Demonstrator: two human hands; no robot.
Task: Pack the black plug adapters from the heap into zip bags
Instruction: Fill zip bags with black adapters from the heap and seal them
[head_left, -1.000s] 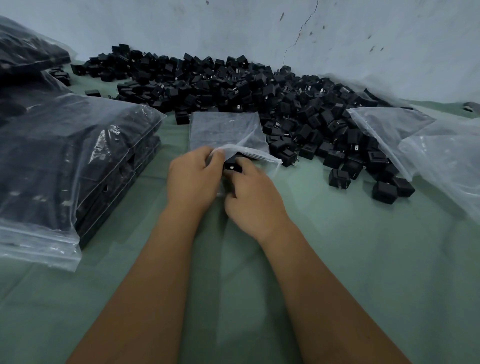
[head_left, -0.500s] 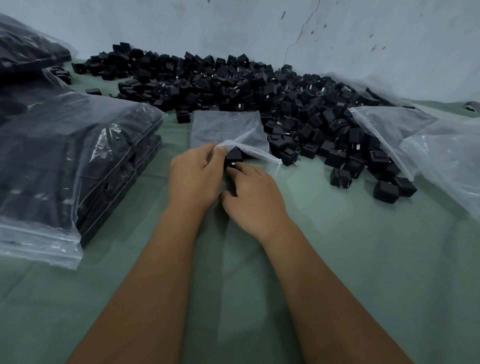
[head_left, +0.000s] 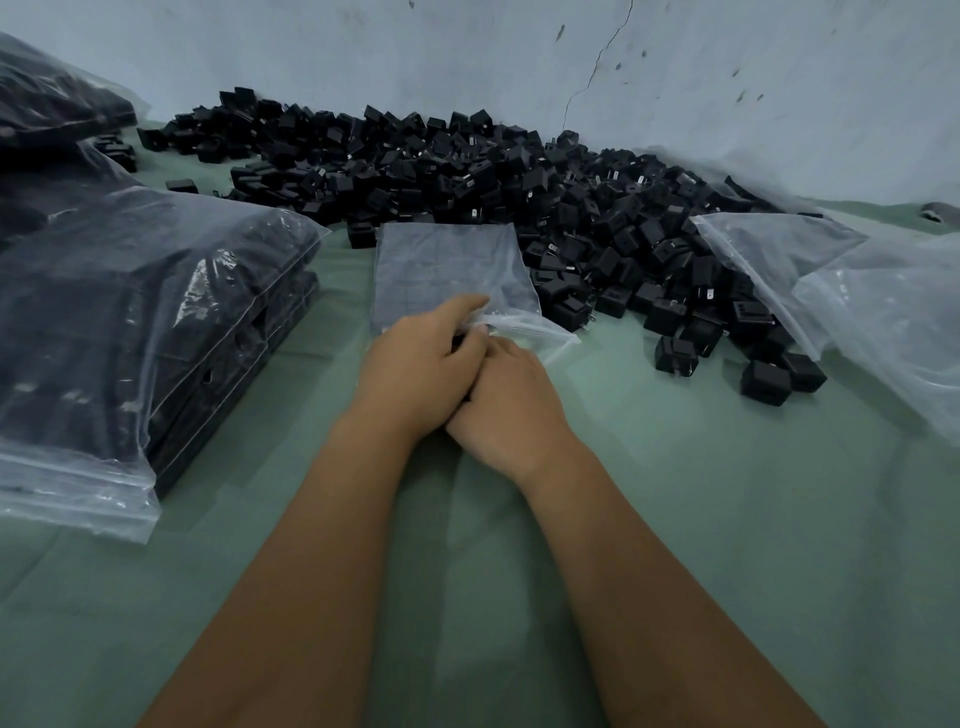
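A clear zip bag (head_left: 447, 265) lies flat in front of me, partly filled with rows of black plug adapters. My left hand (head_left: 421, 364) pinches the bag's open lip at its near edge. Pressed against it, my right hand (head_left: 511, 405) has its fingertips under the lifted lip at the bag's mouth. They hold a black plug adapter (head_left: 459, 341), of which only a dark sliver shows between the hands. The heap of loose adapters (head_left: 493, 176) stretches along the wall behind the bag and to its right.
Filled zip bags (head_left: 130, 322) are stacked at the left, with more (head_left: 47, 104) at the far left corner. Empty clear bags (head_left: 857, 291) lie at the right, over the heap's edge. Green cloth (head_left: 727, 493) covers the surface near me.
My right hand has pushed the adapter forward under the bag's lip, so it is now almost hidden. My left hand has closed over the mouth, and both hands now touch.
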